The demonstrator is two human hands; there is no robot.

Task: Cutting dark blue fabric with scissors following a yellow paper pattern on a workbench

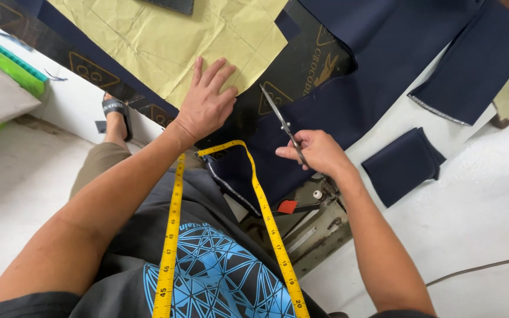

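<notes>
Seen from the head camera, a person's left hand [205,101] lies flat with fingers spread, pressing a creased yellow paper pattern [172,35] near the upper centre of the frame. The right hand [318,151], right of centre, is closed around the handles of scissors [283,123], whose blades point up and left over dark navy cloth [384,53]. A yellow tape measure [172,235] hangs down the lower centre, and a folded navy piece [402,165] lies apart at the right.
</notes>
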